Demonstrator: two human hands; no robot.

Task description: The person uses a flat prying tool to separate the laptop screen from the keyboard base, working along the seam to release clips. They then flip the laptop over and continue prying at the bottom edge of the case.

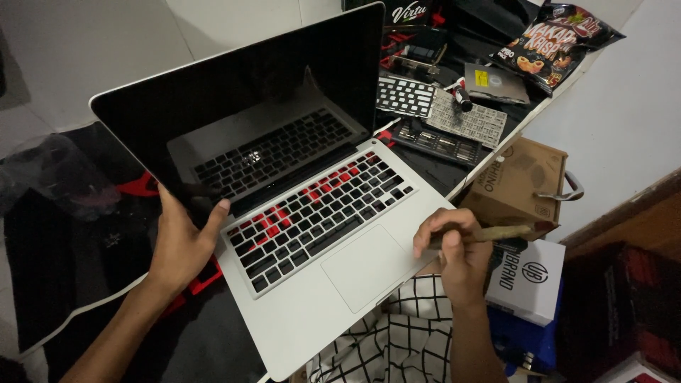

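A silver laptop [323,305] lies open on a dark desk, its black screen off. Several keys are gone from its black keyboard [312,213], and red shows underneath. My left hand [181,241] grips the lower left corner of the screen, thumb against the glass. My right hand [454,248] hovers over the laptop's right edge by the trackpad and holds a thin brownish stick-like tool [496,232] that points right.
Behind the laptop lie loose keyboard parts [468,120], a flat key sheet [404,96], a small drive [495,84] and a snack bag [557,42]. A brown cardboard box [521,184] and a white box [528,280] stand at the right. Checked cloth [397,340] lies below.
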